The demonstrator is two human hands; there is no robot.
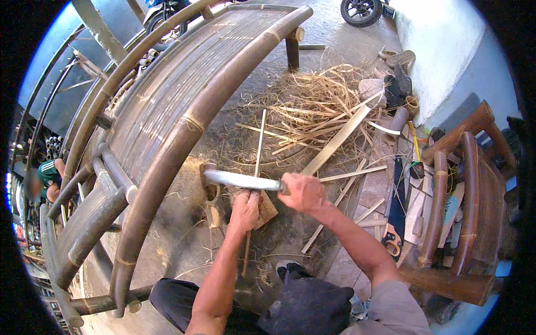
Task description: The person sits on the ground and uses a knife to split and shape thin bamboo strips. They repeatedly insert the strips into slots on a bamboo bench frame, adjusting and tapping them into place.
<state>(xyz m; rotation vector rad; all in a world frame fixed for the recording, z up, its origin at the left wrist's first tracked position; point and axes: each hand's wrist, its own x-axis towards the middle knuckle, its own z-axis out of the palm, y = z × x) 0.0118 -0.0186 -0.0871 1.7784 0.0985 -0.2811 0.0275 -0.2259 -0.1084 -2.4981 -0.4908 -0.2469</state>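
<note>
My right hand (302,191) grips the handle of a long knife (240,180), its grey blade pointing left across the middle of the view. My left hand (245,210) sits just under the blade and holds a thin bamboo strip (259,146) that runs from the floor near my knees up past the blade. A small wooden block (267,210) lies right beside my left hand. The blade tip reaches a short bamboo post (209,187) of the bench frame.
A long curved bamboo bench (184,95) fills the left half. Bamboo shavings and slats (318,106) litter the floor ahead. A handsaw (395,215) and tools lie at right beside a bamboo chair (463,190). Another person (47,178) is at far left. Motorbike wheels (360,11) stand at the top.
</note>
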